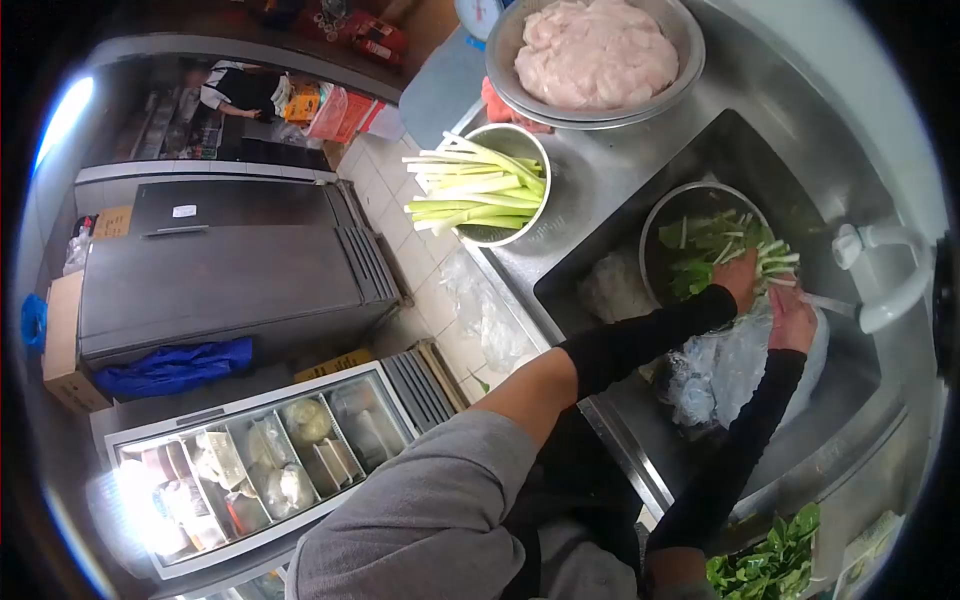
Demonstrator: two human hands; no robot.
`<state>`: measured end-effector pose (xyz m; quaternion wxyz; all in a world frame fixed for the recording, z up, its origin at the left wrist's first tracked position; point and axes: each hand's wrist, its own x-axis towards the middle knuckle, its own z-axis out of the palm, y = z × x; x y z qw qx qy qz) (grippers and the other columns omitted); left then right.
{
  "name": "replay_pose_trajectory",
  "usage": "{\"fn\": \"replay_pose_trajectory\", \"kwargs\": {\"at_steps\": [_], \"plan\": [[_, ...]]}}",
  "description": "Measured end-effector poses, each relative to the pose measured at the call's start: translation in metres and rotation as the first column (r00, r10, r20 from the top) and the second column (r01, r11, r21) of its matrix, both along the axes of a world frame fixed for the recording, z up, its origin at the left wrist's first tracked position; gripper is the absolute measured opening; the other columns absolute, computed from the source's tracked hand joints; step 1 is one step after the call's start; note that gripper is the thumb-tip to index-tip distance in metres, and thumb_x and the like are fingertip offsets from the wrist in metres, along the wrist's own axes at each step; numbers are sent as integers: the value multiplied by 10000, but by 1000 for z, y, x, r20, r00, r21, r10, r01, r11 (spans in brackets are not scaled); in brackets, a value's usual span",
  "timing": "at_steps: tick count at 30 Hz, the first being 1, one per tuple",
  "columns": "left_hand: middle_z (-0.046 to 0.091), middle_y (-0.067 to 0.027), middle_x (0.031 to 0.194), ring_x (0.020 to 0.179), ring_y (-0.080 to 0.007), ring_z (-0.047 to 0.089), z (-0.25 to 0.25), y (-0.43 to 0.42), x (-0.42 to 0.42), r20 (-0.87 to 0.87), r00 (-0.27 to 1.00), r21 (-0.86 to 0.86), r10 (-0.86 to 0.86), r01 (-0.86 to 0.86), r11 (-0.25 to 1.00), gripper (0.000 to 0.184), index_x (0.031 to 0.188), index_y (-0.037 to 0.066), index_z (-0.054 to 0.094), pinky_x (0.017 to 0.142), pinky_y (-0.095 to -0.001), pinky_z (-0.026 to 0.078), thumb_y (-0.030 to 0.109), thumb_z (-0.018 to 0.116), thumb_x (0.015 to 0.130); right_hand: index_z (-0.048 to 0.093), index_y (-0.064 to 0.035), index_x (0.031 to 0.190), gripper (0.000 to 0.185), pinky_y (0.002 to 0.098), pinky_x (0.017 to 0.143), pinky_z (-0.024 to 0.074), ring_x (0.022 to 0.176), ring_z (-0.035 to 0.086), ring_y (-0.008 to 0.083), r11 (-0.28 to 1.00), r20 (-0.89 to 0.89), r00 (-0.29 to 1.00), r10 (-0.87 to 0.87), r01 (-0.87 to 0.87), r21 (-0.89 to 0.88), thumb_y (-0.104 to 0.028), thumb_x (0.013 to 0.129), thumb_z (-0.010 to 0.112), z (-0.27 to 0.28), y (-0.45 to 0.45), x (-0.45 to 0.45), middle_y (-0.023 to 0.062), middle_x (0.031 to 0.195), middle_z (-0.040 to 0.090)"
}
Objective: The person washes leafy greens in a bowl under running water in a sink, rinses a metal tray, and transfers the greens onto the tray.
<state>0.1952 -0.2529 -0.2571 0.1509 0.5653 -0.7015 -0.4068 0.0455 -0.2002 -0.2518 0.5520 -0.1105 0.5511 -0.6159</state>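
Note:
In the sink, a round metal bowl holds leafy greens with pale stems. My left hand is closed round a bunch of green stems over the bowl's right edge. Just to its right, my right hand is at the cut ends of the same bunch, below the tap; its fingers are partly hidden. Clear plastic bags lie in the sink below my hands. Black sleeves cover both forearms.
On the counter stand a colander of long green stalks and a metal bowl of pale raw meat. A white tap is at the right. More leafy greens lie bottom right. A person stands far back.

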Motion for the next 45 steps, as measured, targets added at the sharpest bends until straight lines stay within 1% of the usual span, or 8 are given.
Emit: {"fn": "replay_pose_trajectory", "kwargs": {"at_steps": [15, 16, 17, 19, 23, 34, 40, 45], "plan": [[507, -226, 1253, 1028, -369, 600, 67, 38, -65, 255, 960, -15, -119, 127, 992, 384, 1137, 18, 581, 842, -540, 472, 250, 589, 831, 323, -44, 1419, 659, 410, 857, 508, 1064, 585, 256, 983, -54, 996, -78, 86, 163, -248, 892, 660, 58, 13, 10, 154, 1294, 518], [500, -185, 1265, 1089, -351, 569, 69, 39, -61, 282, 954, -8, -101, 107, 994, 391, 1176, 25, 565, 899, -530, 455, 239, 576, 849, 391, -31, 1366, 609, 425, 891, 478, 1029, 590, 304, 960, -791, 560, 246, -251, 121, -214, 853, 664, 52, 15, 6, 167, 1213, 563], [521, -185, 1251, 1098, -331, 573, 70, 36, -52, 265, 957, 32, -116, 112, 993, 407, 1163, 27, 565, 897, -498, 468, 240, 614, 820, 459, -17, 1313, 564, 440, 926, 448, 993, 595, 353, 810, -907, -357, 225, -448, 378, -179, 814, 668, 51, 20, 4, 181, 1132, 607], [564, -184, 1224, 1116, -291, 580, 59, 25, -37, 232, 962, 112, -143, 119, 987, 448, 1137, 31, 565, 893, -433, 493, 243, 691, 763, 497, -16, 1278, 525, 477, 994, 376, 1083, 546, 383, 690, -831, -389, 397, -471, 550, -213, 803, 608, 43, 18, 17, 209, 1172, 588], [621, -268, 1043, 919, -432, 627, 93, 40, -22, 115, 980, -43, -161, 167, 985, 846, 1405, -9, 259, 811, -497, 495, 277, 719, 755, 605, 16, 1014, 354, 442, 849, 472, 953, 611, 392, 999, -633, 774, 16, 5, 31, -319, 913, 548, 50, 7, 45, 218, 984, 652], [466, -203, 1329, 1300, -284, 393, 47, 57, -22, 229, 721, -267, -654, 692, 670, 631, 1398, 30, 325, 1090, -407, 314, 343, 560, 903, 536, 21, 1227, 475, 430, 954, 456, 1147, 564, 356, 960, -522, 843, 129, 26, 279, -302, 881, 571, 121, 69, 32, 251, 1202, 592], [501, -222, 1238, 1130, -359, 524, 186, 142, -89, -278, 819, -9, -501, 520, 854, 516, 1355, 13, 353, 916, -429, 422, 273, 511, 939, 444, 9, 1306, 437, 447, 964, 419, 1115, 538, 425, 918, -548, 748, -374, 381, -106, -245, 952, 485, 205, 160, -1, 288, 1183, 550], [496, -264, 1197, 1095, -445, 521, 313, 247, -174, 53, 464, -445, -884, 803, 395, 575, 1347, 12, 378, 879, -463, 443, 155, 603, 837, 538, 26, 1197, 364, 421, 807, 506, 914, 637, 374, 683, -550, 470, -691, 674, -282, -170, 894, 583, 305, 277, -60, 263, 1010, 634]]}}
